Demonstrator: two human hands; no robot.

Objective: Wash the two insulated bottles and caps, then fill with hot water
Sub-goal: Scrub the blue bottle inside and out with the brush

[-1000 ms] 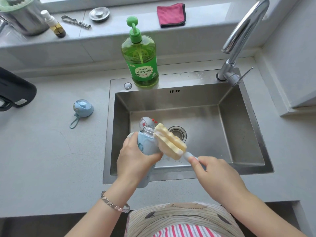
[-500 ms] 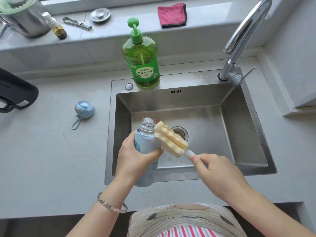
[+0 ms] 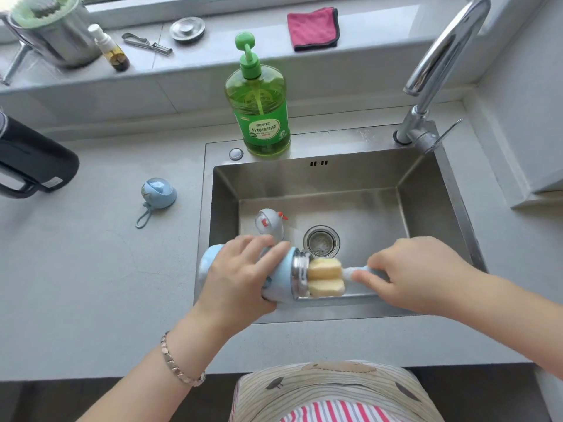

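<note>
My left hand (image 3: 240,278) grips a light blue insulated bottle (image 3: 281,280), held on its side over the front of the sink with its steel mouth pointing right. My right hand (image 3: 408,274) holds the handle of a bottle brush whose yellow sponge head (image 3: 326,281) sits at the bottle's mouth, partly pushed in. A grey cap with red details (image 3: 269,223) lies in the sink (image 3: 426,214) behind my left hand. A blue cap with a loop strap (image 3: 158,193) rests on the counter left of the sink.
A green dish soap pump bottle (image 3: 259,117) stands on the sink's back rim, the chrome faucet (image 3: 438,65) at back right. A black kettle (image 3: 30,159) sits at far left. On the sill lie a pink cloth (image 3: 313,28), a metal pot, a small bottle and a peeler.
The bottle has tipped from nearly upright onto its side, mouth to the right. The sponge head moved from beside the neck to the mouth and partly in.
</note>
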